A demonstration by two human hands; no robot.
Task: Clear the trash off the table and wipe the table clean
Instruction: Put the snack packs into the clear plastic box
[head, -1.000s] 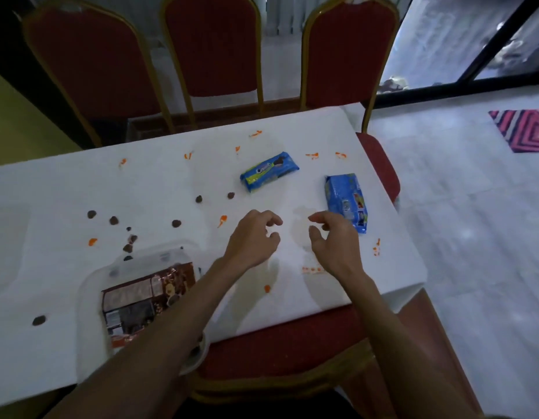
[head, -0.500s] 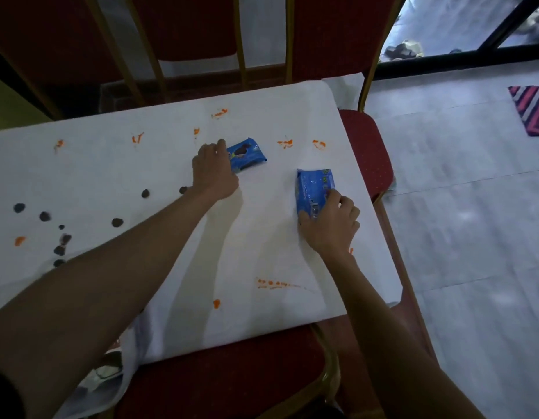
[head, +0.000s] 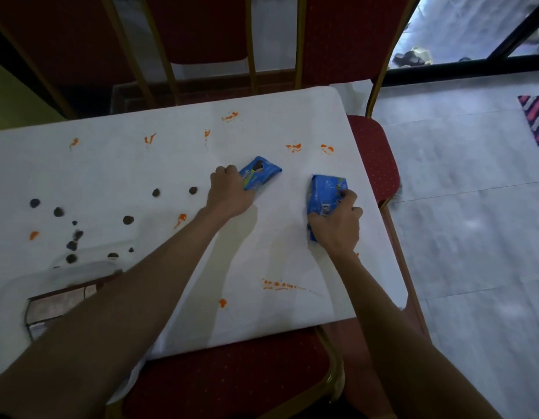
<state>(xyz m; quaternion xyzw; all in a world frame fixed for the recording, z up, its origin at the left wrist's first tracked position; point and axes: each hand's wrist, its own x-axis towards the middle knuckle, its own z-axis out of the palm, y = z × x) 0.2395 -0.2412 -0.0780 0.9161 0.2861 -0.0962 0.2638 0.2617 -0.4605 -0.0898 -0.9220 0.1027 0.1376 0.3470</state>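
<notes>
The left hand curls its fingers round one blue wrapper on the table; the right hand grips another wrapper.

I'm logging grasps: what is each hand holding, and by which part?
The left hand grips the left wrapper by its near-left end. The right hand grips the right wrapper by its near end and right edge.

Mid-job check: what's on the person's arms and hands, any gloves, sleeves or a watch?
Left hand and right hand are ungloved, with no ring, watch or bracelet visible. Both forearms are bare down to the frame edge; a dark sliver at the lower left corner might be a sleeve, unclear.
</notes>
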